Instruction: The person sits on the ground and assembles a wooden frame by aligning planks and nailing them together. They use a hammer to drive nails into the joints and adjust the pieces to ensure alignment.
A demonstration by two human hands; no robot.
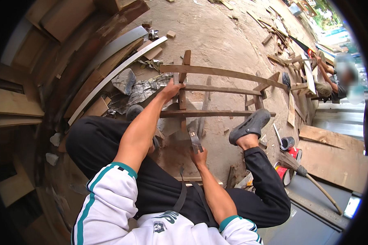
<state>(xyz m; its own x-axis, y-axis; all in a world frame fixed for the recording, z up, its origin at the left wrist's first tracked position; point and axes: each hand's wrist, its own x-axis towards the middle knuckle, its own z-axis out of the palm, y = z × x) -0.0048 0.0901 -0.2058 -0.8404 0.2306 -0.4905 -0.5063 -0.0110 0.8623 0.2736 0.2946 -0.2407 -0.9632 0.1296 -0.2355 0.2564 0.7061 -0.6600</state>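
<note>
A ladder-like wooden frame [221, 90] of long slats and short crosspieces lies on the ground in front of me. My left hand [173, 90] is closed around its left crosspiece, near the middle slat. Below the nearest slat, my right hand [199, 157] is closed on a hammer [195, 140], whose dark metal head points toward the frame. Most of the hammer's handle is hidden by my hand. My clog [251, 126] rests at the frame's near right corner, against the nearest slat.
Long boards [118, 61] and crumpled foil sheeting [145, 92] lie at left. Paint cans [288, 143], a long-handled brush [302, 169] and a plywood sheet [331, 159] are at right. Farther right, another person [335, 81] works beside a saw [301, 44] and scrap wood [276, 34].
</note>
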